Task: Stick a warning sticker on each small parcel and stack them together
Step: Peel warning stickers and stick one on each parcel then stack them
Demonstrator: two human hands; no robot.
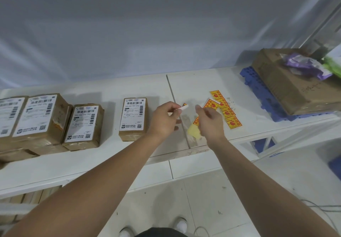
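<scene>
L hand pinches a small white-backed red-and-yellow warning sticker betw thumb & forefinger, just above the white table, near centre. R hand, at its 3 o'clock, has fingers curled & looks to grip a pale yellow backing sheet poking out at the hand's 7 o'clock. The grip itself is mostly hidden by the back of the hand.

Progress, my read: early. Step in hand = getting one sticker free of its backing. Nearest target, a single small brown taped parcel with white shipping label, lies at 9 o'clock of the L hand, apart from it, w/ no warning sticker visible on top. Further toward 9 o'clock are a second brown labelled parcel & a cluster of brown labelled parcels. None shows a yellow sticker on the faces seen. The cluster looks partly piled on others; whether that's the intended stack, can't tell. A strip of yellow-and-red warning stickers lies on the table at 2 o'clock of the R hand, so supply is ample.

Hard to see: sticker print is blurred, parcel sides & undersides are hidden, and the L-most parcels are cut off by the frame. A large brown cardboard box sits on a blue plastic pallet at 2 o'clock, w/ purple plastic wrap on top, cut off at the R edge.
</scene>
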